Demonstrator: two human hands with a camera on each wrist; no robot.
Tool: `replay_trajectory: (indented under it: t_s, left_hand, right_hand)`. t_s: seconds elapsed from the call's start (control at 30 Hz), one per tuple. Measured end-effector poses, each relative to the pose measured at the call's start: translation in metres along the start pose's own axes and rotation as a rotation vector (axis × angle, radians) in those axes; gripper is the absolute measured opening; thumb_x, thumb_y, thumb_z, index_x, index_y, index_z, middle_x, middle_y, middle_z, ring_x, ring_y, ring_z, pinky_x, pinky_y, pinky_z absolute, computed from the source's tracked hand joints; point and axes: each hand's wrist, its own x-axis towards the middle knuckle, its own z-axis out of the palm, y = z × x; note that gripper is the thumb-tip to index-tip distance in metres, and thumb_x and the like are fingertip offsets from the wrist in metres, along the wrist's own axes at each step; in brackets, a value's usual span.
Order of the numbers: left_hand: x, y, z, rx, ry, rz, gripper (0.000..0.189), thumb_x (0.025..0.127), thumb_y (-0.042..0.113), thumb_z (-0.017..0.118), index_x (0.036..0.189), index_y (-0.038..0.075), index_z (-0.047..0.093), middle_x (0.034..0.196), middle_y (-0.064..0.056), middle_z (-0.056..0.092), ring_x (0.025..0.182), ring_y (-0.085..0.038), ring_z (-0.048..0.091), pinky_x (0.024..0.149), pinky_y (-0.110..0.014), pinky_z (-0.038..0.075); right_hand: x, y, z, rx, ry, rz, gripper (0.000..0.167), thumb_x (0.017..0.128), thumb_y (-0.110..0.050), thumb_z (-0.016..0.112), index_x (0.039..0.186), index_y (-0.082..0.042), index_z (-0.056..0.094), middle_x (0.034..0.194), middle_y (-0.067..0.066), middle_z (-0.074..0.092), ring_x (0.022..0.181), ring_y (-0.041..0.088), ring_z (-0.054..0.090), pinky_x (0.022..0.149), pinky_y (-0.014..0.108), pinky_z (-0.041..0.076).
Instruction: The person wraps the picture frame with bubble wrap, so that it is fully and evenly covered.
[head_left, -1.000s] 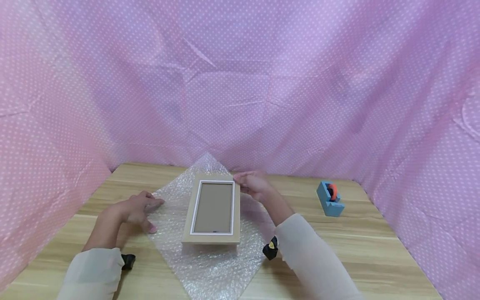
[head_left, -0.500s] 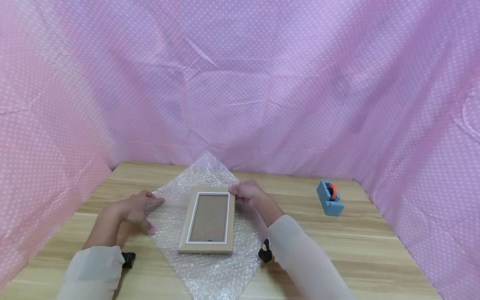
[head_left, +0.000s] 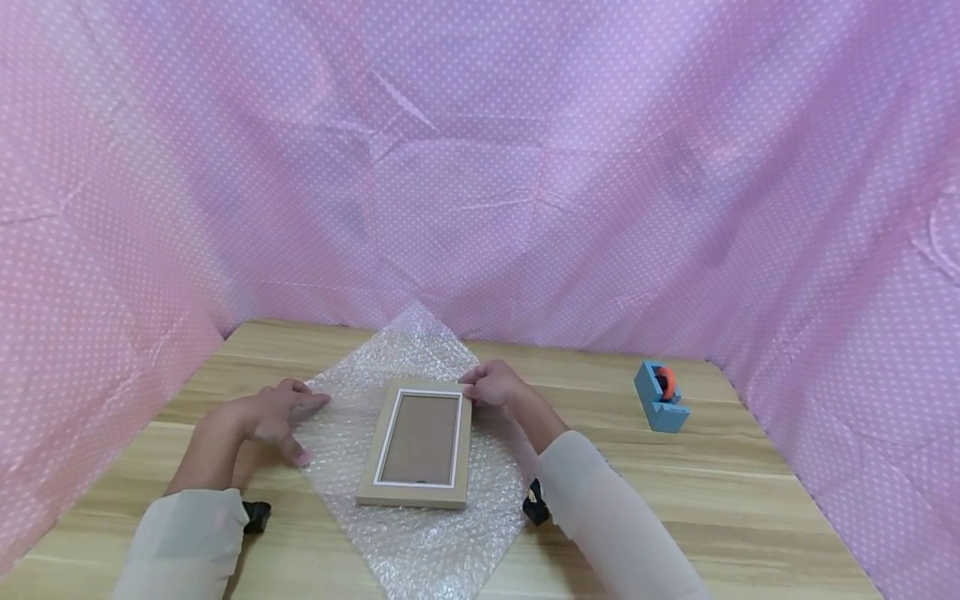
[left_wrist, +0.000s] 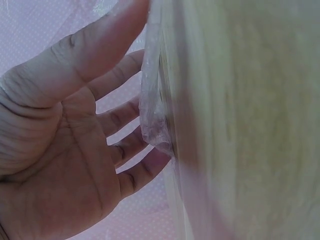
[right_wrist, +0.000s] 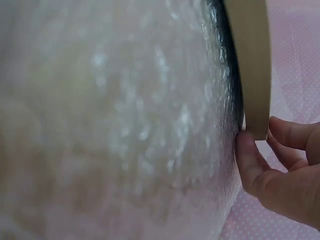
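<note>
A beige picture frame (head_left: 467,450) with a white inner border lies face up on a sheet of bubble wrap (head_left: 420,554), set cornerwise on the wooden table. At the frame's far right corner, my right hand (head_left: 495,385) pinches the edge. The right wrist view shows the thumb and fingers of that hand (right_wrist: 285,175) on either side of the frame's corner (right_wrist: 252,65). My left hand (head_left: 266,421) rests at the left corner of the wrap, fingers spread. In the left wrist view its fingers lie against the wrap's edge (left_wrist: 155,120), fingertips partly hidden.
A blue tape dispenser (head_left: 662,408) with an orange roll (head_left: 666,382) stands on the right of the table (head_left: 720,508). Pink dotted cloth (head_left: 480,208) hangs behind the table and along both sides. Black wrist devices (head_left: 257,517) sit under both sleeves.
The picture frame has come down and nearer to me onto the bubble wrap, my right hand moving with it and still gripping its corner. My left hand has stayed in place.
</note>
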Motion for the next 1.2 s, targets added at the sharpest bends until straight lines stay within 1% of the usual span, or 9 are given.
replay_trajectory:
  t_s: [0.2, 0.33, 0.4, 0.5, 0.57, 0.63, 0.83, 1.0, 1.2]
  left_hand:
    - [0.000, 0.000, -0.002, 0.015, 0.002, 0.004, 0.105, 0.065, 0.032, 0.095, 0.152, 0.002, 0.045, 0.140, -0.030, 0.039, 0.125, -0.056, 0.041, 0.096, -0.074, 0.039]
    - [0.001, 0.000, -0.001, 0.022, -0.002, -0.001, 0.107, 0.064, 0.032, 0.095, 0.153, 0.003, 0.044, 0.141, -0.030, 0.038, 0.126, -0.056, 0.041, 0.096, -0.075, 0.039]
    - [0.001, -0.001, 0.001, 0.024, -0.004, -0.003, 0.108, 0.063, 0.032, 0.095, 0.154, 0.004, 0.044, 0.143, -0.030, 0.038, 0.127, -0.056, 0.040, 0.096, -0.076, 0.039]
    - [0.001, -0.001, 0.004, 0.021, -0.006, -0.013, 0.109, 0.063, 0.032, 0.095, 0.155, 0.005, 0.043, 0.144, -0.029, 0.037, 0.128, -0.057, 0.040, 0.095, -0.076, 0.040]
    - [0.001, -0.001, 0.004, 0.023, -0.008, -0.022, 0.109, 0.063, 0.032, 0.095, 0.155, 0.005, 0.043, 0.145, -0.030, 0.037, 0.128, -0.058, 0.039, 0.095, -0.076, 0.040]
    - [0.001, -0.001, 0.004, 0.026, -0.007, -0.025, 0.108, 0.063, 0.032, 0.095, 0.154, 0.005, 0.043, 0.145, -0.030, 0.037, 0.128, -0.059, 0.039, 0.095, -0.076, 0.040]
    - [0.001, -0.002, 0.003, 0.031, -0.008, -0.026, 0.107, 0.064, 0.031, 0.095, 0.154, 0.005, 0.043, 0.144, -0.029, 0.037, 0.127, -0.058, 0.040, 0.095, -0.076, 0.040]
    - [0.002, -0.002, 0.003, 0.033, -0.011, -0.035, 0.106, 0.064, 0.028, 0.095, 0.154, 0.006, 0.043, 0.144, -0.028, 0.037, 0.127, -0.057, 0.039, 0.095, -0.076, 0.040]
    - [0.002, -0.001, 0.002, 0.036, -0.011, -0.038, 0.106, 0.065, 0.026, 0.095, 0.155, 0.006, 0.043, 0.145, -0.028, 0.036, 0.128, -0.056, 0.038, 0.095, -0.076, 0.040]
  right_hand:
    - [-0.003, -0.004, -0.002, -0.095, 0.005, -0.033, 0.028, 0.087, 0.008, 0.070, 0.116, 0.005, 0.072, 0.104, 0.012, 0.072, 0.086, 0.016, 0.067, 0.082, 0.028, 0.059]
    - [-0.005, -0.006, -0.004, -0.125, -0.022, -0.054, 0.032, 0.086, 0.009, 0.071, 0.118, 0.004, 0.071, 0.085, 0.005, 0.066, 0.073, 0.012, 0.060, 0.069, 0.023, 0.054]
    - [-0.008, -0.008, -0.006, -0.146, -0.036, -0.064, 0.035, 0.086, 0.009, 0.071, 0.121, 0.004, 0.070, 0.083, 0.005, 0.065, 0.074, 0.013, 0.059, 0.068, 0.023, 0.052]
    - [-0.014, -0.013, -0.014, -0.188, -0.043, -0.100, 0.037, 0.087, 0.008, 0.069, 0.124, 0.005, 0.066, 0.093, 0.013, 0.069, 0.086, 0.020, 0.063, 0.073, 0.027, 0.055]
    - [-0.019, -0.017, -0.022, -0.223, -0.036, -0.127, 0.039, 0.087, 0.007, 0.068, 0.126, 0.007, 0.064, 0.114, 0.023, 0.067, 0.104, 0.029, 0.065, 0.083, 0.034, 0.058]
    - [-0.026, -0.020, -0.032, -0.237, -0.039, -0.140, 0.040, 0.089, 0.008, 0.065, 0.128, 0.008, 0.062, 0.125, 0.029, 0.062, 0.114, 0.037, 0.062, 0.088, 0.041, 0.059]
    - [-0.041, -0.009, -0.063, -0.384, -0.033, -0.138, 0.040, 0.091, 0.002, 0.066, 0.130, 0.008, 0.060, 0.132, 0.028, 0.060, 0.122, 0.042, 0.059, 0.096, 0.048, 0.056]
    - [-0.054, 0.013, -0.083, -0.484, -0.032, -0.091, 0.039, 0.094, -0.008, 0.069, 0.127, 0.009, 0.061, 0.117, 0.023, 0.068, 0.106, 0.035, 0.068, 0.092, 0.046, 0.057]
    - [-0.068, 0.032, -0.096, -0.430, -0.083, -0.013, 0.035, 0.097, -0.014, 0.069, 0.123, 0.007, 0.060, 0.099, 0.014, 0.070, 0.082, 0.024, 0.069, 0.072, 0.039, 0.061]
